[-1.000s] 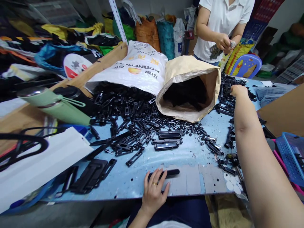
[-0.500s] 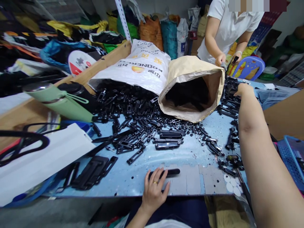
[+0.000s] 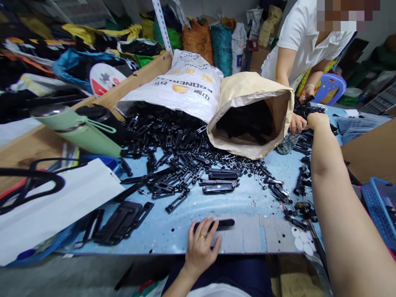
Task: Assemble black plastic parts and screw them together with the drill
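My left hand [image 3: 201, 243] lies near the front edge of the blue table [image 3: 247, 202], its fingers spread flat over one end of a black plastic bar [image 3: 223, 224]. My right arm stretches far across the right side. My right hand [image 3: 317, 120] is at a pile of black plastic parts [image 3: 305, 138] behind the brown paper sack [image 3: 247, 93]; its fingers are hidden behind the knuckles. A co-worker's hand [image 3: 297, 123] touches the same pile right beside it.
A big heap of black parts [image 3: 168, 142] spills from a white woven sack [image 3: 182, 88]. A green flask [image 3: 80, 134] lies left, white sheet [image 3: 58, 204] front left, blue basket [image 3: 379, 206] right. The co-worker in a white shirt [image 3: 305, 33] leans over the far edge.
The co-worker has bent forward and lowered both hands to the pile by the paper sack, one beside my right hand. My own hands have hardly moved.
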The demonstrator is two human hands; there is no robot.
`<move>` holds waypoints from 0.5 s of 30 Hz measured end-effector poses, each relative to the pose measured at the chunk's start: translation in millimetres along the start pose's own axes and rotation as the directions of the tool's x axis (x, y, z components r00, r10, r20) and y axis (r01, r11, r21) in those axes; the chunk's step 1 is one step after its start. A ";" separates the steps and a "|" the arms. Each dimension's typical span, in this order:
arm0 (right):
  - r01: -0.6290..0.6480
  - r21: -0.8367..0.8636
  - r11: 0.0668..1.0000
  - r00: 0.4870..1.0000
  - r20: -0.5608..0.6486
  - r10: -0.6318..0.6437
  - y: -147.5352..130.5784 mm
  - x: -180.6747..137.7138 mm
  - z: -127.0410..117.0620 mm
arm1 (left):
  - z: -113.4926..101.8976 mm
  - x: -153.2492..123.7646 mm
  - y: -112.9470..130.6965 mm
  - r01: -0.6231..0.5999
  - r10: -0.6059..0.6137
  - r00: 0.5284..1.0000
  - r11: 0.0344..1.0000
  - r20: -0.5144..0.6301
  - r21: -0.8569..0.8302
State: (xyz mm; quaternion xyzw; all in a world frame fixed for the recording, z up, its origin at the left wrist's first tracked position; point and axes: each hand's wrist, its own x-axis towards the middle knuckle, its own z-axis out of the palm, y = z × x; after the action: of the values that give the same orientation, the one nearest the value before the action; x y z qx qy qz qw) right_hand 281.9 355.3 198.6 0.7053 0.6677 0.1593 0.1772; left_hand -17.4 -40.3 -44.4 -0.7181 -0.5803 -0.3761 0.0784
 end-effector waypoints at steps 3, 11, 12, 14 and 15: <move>-0.003 -0.019 1.000 0.998 0.067 0.005 -1.4 -6.1 2.6 | -0.2 0.3 0.2 -0.002 0.002 1.000 1.000 -0.009 0.001; -0.040 0.147 0.988 0.974 -0.216 0.072 -15.9 -6.8 -21.0 | -0.9 0.8 0.2 -0.011 0.011 1.000 1.000 0.000 0.022; -0.021 0.188 0.982 0.958 -0.278 0.074 -15.8 -6.7 -20.3 | -1.3 0.6 -0.2 -0.014 0.014 1.000 1.000 0.006 0.025; -0.023 0.234 0.972 0.927 -0.360 0.109 -13.4 -9.1 -10.1 | -2.0 -0.2 -1.0 -0.020 0.019 1.000 0.999 0.010 0.027; -0.063 0.242 0.968 0.930 -0.337 0.145 -11.7 -12.1 -0.1 | -2.3 -0.7 -1.5 -0.022 0.021 1.000 0.999 0.009 0.027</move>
State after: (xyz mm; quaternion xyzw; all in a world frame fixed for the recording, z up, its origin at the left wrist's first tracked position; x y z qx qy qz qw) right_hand 270.8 343.7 193.4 0.7153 0.6640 0.2149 -0.0358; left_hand -19.8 -41.6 -43.7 -0.7248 -0.5778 -0.3644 0.0895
